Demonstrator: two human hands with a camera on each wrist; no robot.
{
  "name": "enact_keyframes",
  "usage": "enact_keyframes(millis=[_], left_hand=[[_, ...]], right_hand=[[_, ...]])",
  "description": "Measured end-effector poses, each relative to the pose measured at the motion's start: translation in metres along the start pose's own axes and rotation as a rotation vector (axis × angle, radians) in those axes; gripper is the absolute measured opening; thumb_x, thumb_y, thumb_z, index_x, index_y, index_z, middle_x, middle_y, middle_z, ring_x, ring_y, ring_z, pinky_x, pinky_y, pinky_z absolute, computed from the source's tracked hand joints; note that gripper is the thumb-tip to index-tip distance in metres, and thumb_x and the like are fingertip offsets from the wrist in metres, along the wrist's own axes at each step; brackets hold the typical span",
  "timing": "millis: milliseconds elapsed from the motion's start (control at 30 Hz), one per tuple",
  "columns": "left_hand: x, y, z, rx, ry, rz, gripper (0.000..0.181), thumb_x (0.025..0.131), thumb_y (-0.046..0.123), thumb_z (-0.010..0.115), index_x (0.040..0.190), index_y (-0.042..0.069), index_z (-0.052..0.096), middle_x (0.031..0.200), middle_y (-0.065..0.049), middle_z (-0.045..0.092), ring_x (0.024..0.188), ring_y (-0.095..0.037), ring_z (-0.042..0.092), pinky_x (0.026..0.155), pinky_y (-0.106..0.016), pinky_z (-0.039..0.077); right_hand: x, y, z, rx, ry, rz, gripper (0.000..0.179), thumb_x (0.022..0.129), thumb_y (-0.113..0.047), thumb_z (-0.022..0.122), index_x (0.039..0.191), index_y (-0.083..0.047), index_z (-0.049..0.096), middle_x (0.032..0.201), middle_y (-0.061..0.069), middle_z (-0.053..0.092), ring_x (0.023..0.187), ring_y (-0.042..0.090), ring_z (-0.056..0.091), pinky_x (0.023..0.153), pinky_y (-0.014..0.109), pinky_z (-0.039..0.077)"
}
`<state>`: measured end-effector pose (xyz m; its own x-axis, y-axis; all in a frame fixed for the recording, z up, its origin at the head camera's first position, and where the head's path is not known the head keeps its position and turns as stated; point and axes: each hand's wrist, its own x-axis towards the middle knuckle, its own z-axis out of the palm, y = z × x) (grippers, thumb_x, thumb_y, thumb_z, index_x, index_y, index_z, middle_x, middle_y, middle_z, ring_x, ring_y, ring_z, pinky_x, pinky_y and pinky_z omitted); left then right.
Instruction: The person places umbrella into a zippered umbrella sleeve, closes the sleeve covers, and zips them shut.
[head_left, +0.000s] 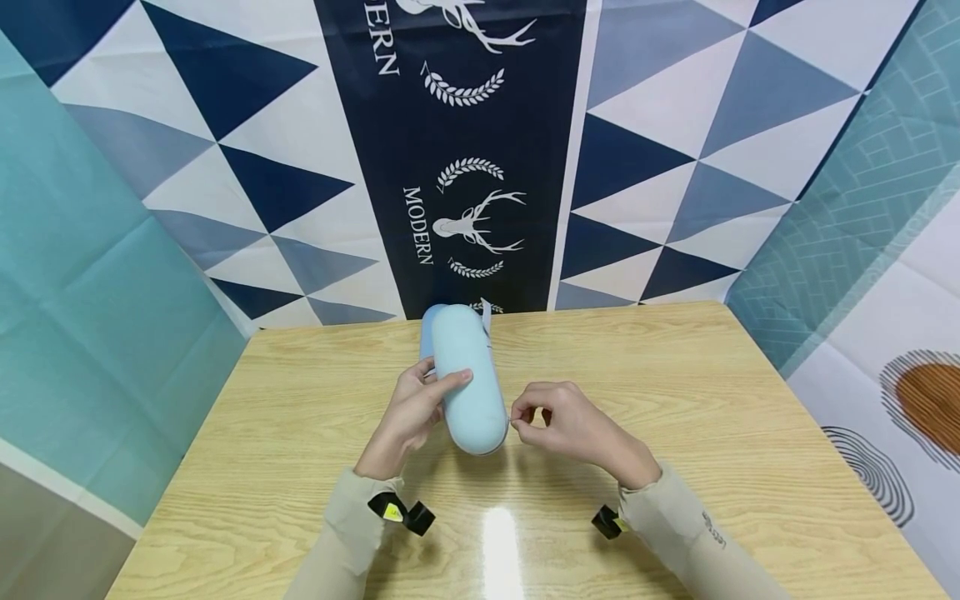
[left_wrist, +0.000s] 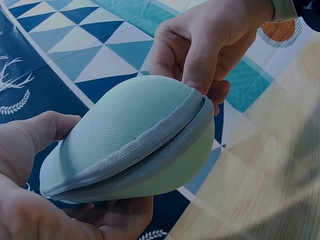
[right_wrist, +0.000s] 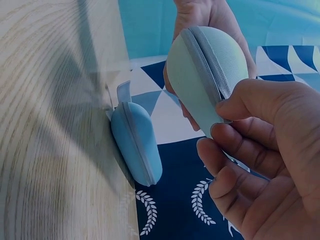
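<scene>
A pale mint zippered glasses case (head_left: 468, 383) is raised above the wooden table, tilted. My left hand (head_left: 408, 408) grips it from the left, thumb on top and fingers underneath. At the case's near right end, my right hand (head_left: 562, 421) pinches the zipper pull with thumb and forefinger; the fingers hide most of the pull. A grey zipper band (left_wrist: 145, 145) runs round the case's side, with a dark line between its two edges. Beyond the held case lies a blue zippered case (right_wrist: 137, 145), mostly hidden in the head view.
The wooden table (head_left: 675, 375) ends at a patterned cloth backdrop (head_left: 637, 167). Beside the blue case, close to the backdrop, a pale strap or tag (right_wrist: 123, 92) sticks up. Teal cloth (head_left: 90, 275) hangs at the left.
</scene>
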<state>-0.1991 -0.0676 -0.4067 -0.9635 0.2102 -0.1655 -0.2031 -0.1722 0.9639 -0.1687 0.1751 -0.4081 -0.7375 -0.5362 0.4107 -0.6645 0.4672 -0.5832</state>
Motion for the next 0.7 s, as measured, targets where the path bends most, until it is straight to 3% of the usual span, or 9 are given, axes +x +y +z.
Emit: enact_keyframes(millis=[167,700], left_hand=[[-0.0006,0.0000,0.0013,0.002,0.007,0.005,0.076,0.092,0.019,0.076,0.154,0.002,0.036,0.145,-0.023,0.056,0.128,-0.036,0.060,0.100,-0.051,0.054],[-0.0005,-0.0024,0.0012,0.003,0.035,0.009,0.075,0.092,0.020,0.077,0.153,0.002,0.037,0.143,-0.023,0.057,0.124,-0.035,0.063,0.093,-0.043,0.057]], right_hand=[[-0.0004,0.0001,0.0002,-0.008,-0.001,0.000,0.013,0.083,-0.004,0.074,0.084,-0.017,0.074,0.079,-0.012,0.067,0.071,0.000,0.057,0.057,0.021,0.050],[-0.0015,0.0013,0.0022,-0.007,-0.019,0.007,0.010,0.084,-0.003,0.073,0.085,-0.013,0.075,0.080,-0.011,0.066,0.072,0.001,0.057,0.060,0.029,0.055]])
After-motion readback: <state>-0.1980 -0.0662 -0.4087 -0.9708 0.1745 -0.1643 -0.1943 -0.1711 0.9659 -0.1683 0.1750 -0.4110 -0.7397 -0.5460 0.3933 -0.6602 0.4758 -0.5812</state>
